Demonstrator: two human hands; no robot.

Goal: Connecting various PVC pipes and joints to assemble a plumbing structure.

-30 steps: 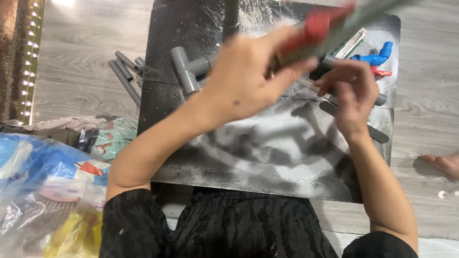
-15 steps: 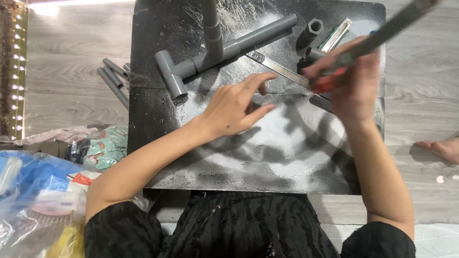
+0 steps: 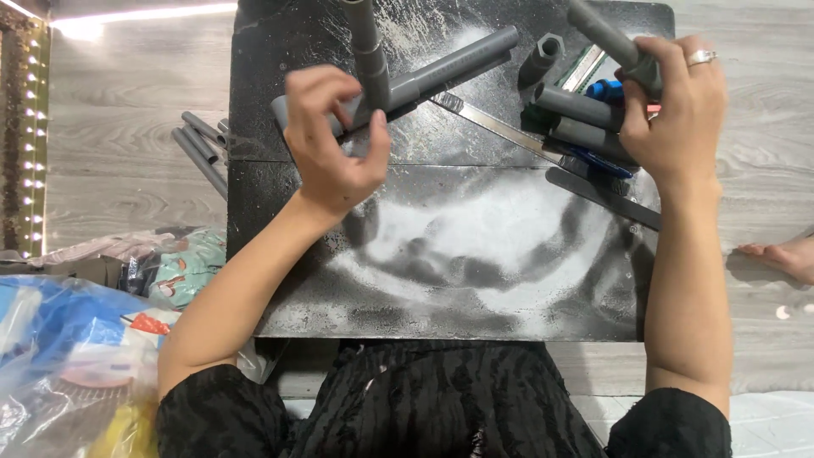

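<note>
- The left hand (image 3: 335, 140) has its fingers (image 3: 315, 85) curled round a grey pipe tee (image 3: 407, 80), thumb up against the joint; the tee's long arm lies slanting on the bench, its other arm rises toward the camera.
- The right hand (image 3: 678, 106), with a ring (image 3: 702, 57) on one finger, has its fingers closed on a grey pipe (image 3: 606, 36) that slants up and left out of the grip.
- Just under that hand lie two short grey pipes (image 3: 581, 119) side by side, with a blue part (image 3: 604, 89) showing between them and the hand; what the blue part is I cannot tell.
- A grey hex fitting (image 3: 543, 53) stands left of them, near the tee's far end.
- A thin metal strip (image 3: 487, 123) lies slanting between the tee and the short pipes; a dark flat blade (image 3: 602, 197) lies below the right hand.
- The bench (image 3: 441, 288) is a black board dusted with white powder, smeared in the middle.
- Off its left edge, several grey pipes (image 3: 199, 148) lie on the wood floor (image 3: 127, 102).
- Lower left: a clear plastic bag (image 3: 59, 356) with blue, white, red and yellow packs inside, their labels blurred; beside it a teal patterned cloth (image 3: 186, 263).
- A string of small lights (image 3: 34, 127) runs down the left edge.
- A bare foot (image 3: 784, 254) shows at the right edge.
</note>
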